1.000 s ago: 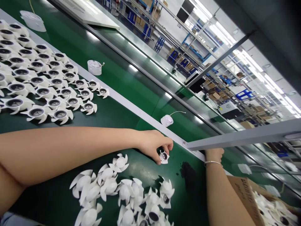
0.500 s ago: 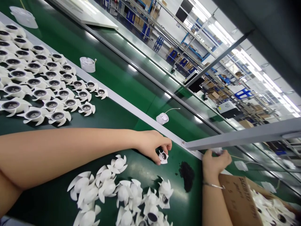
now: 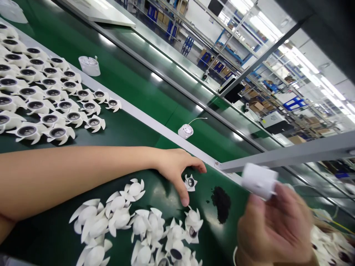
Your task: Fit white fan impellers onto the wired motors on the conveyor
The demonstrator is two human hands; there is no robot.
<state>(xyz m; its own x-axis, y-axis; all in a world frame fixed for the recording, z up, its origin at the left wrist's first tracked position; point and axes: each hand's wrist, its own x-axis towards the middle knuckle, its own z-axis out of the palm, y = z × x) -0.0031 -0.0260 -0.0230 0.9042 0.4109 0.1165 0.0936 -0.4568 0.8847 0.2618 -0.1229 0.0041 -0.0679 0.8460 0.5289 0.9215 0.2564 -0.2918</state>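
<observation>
My left hand (image 3: 177, 168) reaches across the green work surface with thumb and fingers spread apart. A small white fan impeller (image 3: 190, 182) with a dark round hub rests between them, apparently not gripped. My right hand (image 3: 277, 221) is raised at the right and pinches a white round plastic housing (image 3: 259, 180), blurred by motion. Below my left hand lies a loose pile of white fan impellers (image 3: 145, 223), most with their domed side up. A heap of small black bits (image 3: 221, 204) sits between my two hands.
Rows of white fan impellers (image 3: 35, 106), hubs up, cover the left. Beyond the grey rail (image 3: 149, 122), a green conveyor belt (image 3: 130, 92) carries a wired white housing (image 3: 185, 131) and another housing (image 3: 89, 66). A metal bar (image 3: 288, 151) crosses at right, above more impellers (image 3: 330, 242).
My left hand's fingers have spread and let go of the small impeller. My right hand has come back from the belt side towards me, lifting the white housing.
</observation>
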